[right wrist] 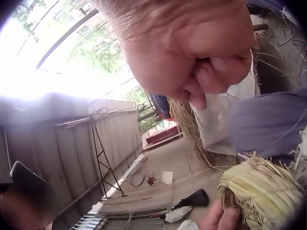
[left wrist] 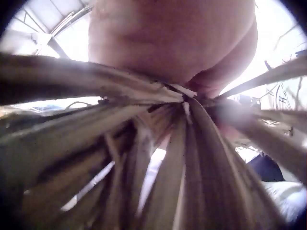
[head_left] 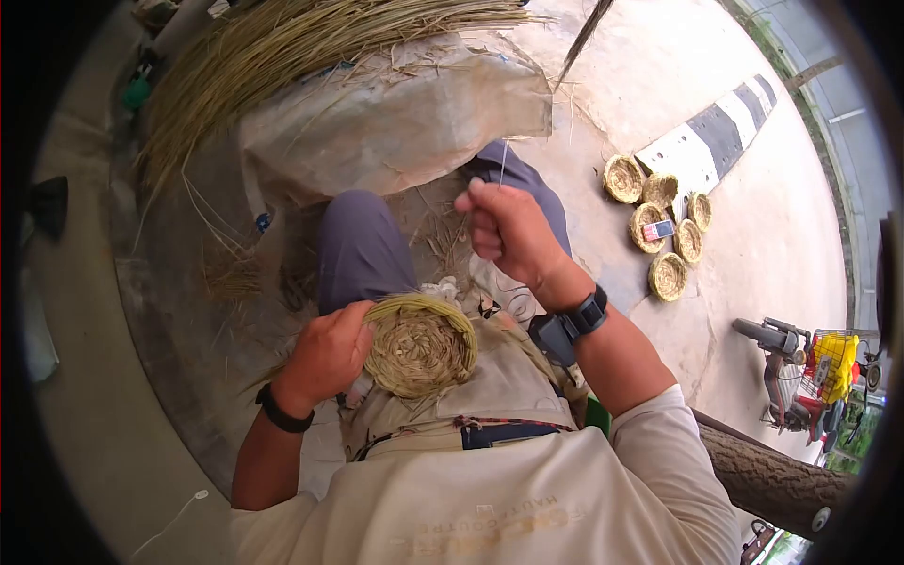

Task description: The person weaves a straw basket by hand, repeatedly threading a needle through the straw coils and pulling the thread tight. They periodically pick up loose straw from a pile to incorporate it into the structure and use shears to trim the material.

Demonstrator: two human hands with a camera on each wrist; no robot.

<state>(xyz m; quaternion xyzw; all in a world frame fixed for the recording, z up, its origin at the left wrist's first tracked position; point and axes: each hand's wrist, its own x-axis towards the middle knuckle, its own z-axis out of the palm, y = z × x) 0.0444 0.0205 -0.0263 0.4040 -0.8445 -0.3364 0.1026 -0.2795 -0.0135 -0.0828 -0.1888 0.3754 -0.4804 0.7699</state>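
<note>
A small round straw basket [head_left: 419, 347] lies in the lap with its hollow facing up. My left hand [head_left: 330, 353] grips its left rim; in the right wrist view, that hand's fingertips [right wrist: 229, 218] press against the woven side of the basket [right wrist: 261, 189]. Straw strips [left wrist: 192, 167] fan out close below the left palm [left wrist: 168, 38] in the left wrist view. Raised above and to the right of the basket, my right hand [head_left: 513, 231] has curled fingers and pinches a thin pale strand [head_left: 504, 162]. The right hand [right wrist: 192, 52] does not touch the basket.
A long straw bundle [head_left: 311, 47] lies on a pale sheet [head_left: 405, 122] beyond the knees. Several finished baskets [head_left: 668, 277] sit on the floor at the right, one holding a small packet [head_left: 658, 230]. Farther right are a striped board [head_left: 720, 132], a parked bike [head_left: 786, 377] and a log [head_left: 767, 471].
</note>
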